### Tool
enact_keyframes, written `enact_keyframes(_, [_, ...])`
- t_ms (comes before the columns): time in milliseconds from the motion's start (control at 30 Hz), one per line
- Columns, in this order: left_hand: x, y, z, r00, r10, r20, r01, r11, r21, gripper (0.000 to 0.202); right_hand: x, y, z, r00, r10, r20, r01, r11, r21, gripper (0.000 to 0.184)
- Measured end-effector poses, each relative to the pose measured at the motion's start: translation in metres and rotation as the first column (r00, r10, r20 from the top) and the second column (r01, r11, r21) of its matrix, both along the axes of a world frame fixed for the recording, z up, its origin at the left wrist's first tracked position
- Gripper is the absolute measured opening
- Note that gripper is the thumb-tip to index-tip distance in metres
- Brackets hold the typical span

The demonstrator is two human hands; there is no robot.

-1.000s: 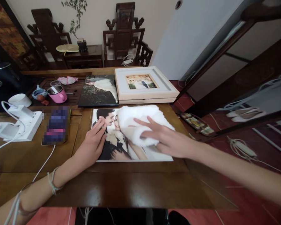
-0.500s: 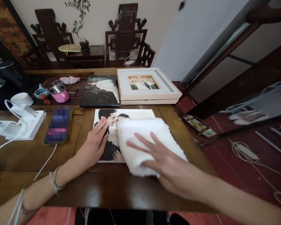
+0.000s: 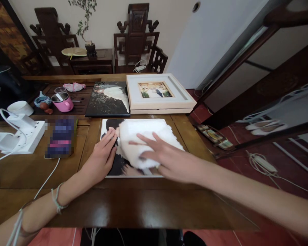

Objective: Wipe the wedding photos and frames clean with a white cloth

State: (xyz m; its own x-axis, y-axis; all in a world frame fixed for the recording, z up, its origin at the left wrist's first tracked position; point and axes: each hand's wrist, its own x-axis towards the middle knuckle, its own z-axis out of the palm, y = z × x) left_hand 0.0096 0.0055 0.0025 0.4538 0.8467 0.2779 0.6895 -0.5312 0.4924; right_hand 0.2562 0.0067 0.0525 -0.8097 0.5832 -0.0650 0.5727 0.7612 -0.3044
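Observation:
A photo panel (image 3: 113, 171) of two people lies flat on the wooden table. My left hand (image 3: 104, 153) rests on its left part, fingers straight and flat against the surface. Over the middle and right of the panel lies a folded white towel (image 3: 133, 133), hiding most of the picture. My right hand (image 3: 164, 153) has the towel under its stretched fingers, with the thumb by a fold at its near edge, and holds it against the panel.
Behind the panel are a dark photo panel (image 3: 109, 99) and stacked pale picture frames (image 3: 161, 110). To the left are a pixelated phone-like object (image 3: 60, 136), a white power strip (image 3: 33, 140) with cables, and a pink mug (image 3: 64, 104). The table's right edge borders a red floor.
My right hand has slid the towel left and away from me across the panel, covering more of the faces. The panel's lower right edge now shows. My left hand stays in place.

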Motion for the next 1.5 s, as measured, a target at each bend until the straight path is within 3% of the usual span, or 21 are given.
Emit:
enact_keyframes(167, [0.0, 0.0, 0.0, 1.0, -0.007, 0.001, 0.007, 1.0, 0.008, 0.047, -0.016, 0.051, 0.002, 0.991, -0.128, -0.024, 0.128, 0.992, 0.005, 0.043])
enact_keyframes(300, [-0.001, 0.0, -0.001, 1.0, -0.01, 0.002, 0.01, 1.0, 0.013, 0.047, -0.022, 0.053, 0.001, 0.988, -0.152, -0.024, 0.153, 0.988, 0.027, 0.044])
enact_keyframes(467, [-0.002, 0.0, -0.002, 1.0, -0.011, 0.018, 0.01, 0.999, 0.041, 0.046, -0.016, -0.002, -0.004, 0.994, -0.107, -0.02, 0.107, 0.993, 0.044, 0.06])
enact_keyframes(633, [-0.001, 0.001, -0.003, 0.999, 0.006, 0.045, -0.008, 0.999, 0.052, 0.046, -0.01, -0.078, -0.006, 0.998, -0.042, -0.055, 0.042, 0.999, 0.001, 0.047])
enact_keyframes(767, [0.0, 0.002, -0.005, 0.995, 0.023, 0.102, -0.03, 0.998, 0.059, 0.044, -0.012, -0.104, -0.003, 0.998, -0.036, -0.042, 0.035, 0.999, -0.021, 0.045])
enact_keyframes(867, [-0.001, 0.002, -0.005, 0.991, 0.023, 0.131, -0.029, 0.998, 0.049, 0.043, -0.018, -0.086, 0.003, 0.999, -0.05, -0.004, 0.05, 0.996, -0.069, 0.053])
enact_keyframes(967, [-0.002, 0.002, -0.005, 0.99, 0.015, 0.14, -0.019, 1.0, 0.024, 0.044, -0.025, -0.047, 0.007, 0.994, -0.082, 0.07, 0.089, 0.991, -0.098, 0.064])
enact_keyframes(1133, [-0.002, 0.002, -0.005, 0.987, 0.026, 0.16, -0.027, 1.0, 0.009, 0.044, -0.036, 0.023, 0.004, 0.99, -0.142, 0.026, 0.141, 0.99, 0.023, 0.068])
enact_keyframes(1233, [-0.001, 0.002, -0.004, 0.986, 0.025, 0.162, -0.028, 1.0, 0.013, 0.044, -0.04, 0.046, 0.002, 0.99, -0.139, -0.005, 0.139, 0.989, 0.052, 0.063])
enact_keyframes(1367, [-0.001, 0.002, -0.003, 0.987, 0.02, 0.162, -0.022, 1.0, 0.011, 0.044, -0.039, 0.046, 0.0, 0.992, -0.125, -0.012, 0.126, 0.989, 0.083, 0.06])
enact_keyframes(1500, [-0.002, 0.002, -0.005, 0.986, 0.034, 0.163, -0.036, 0.999, 0.007, 0.045, -0.035, 0.013, -0.001, 0.992, -0.126, -0.011, 0.126, 0.989, 0.08, 0.063])
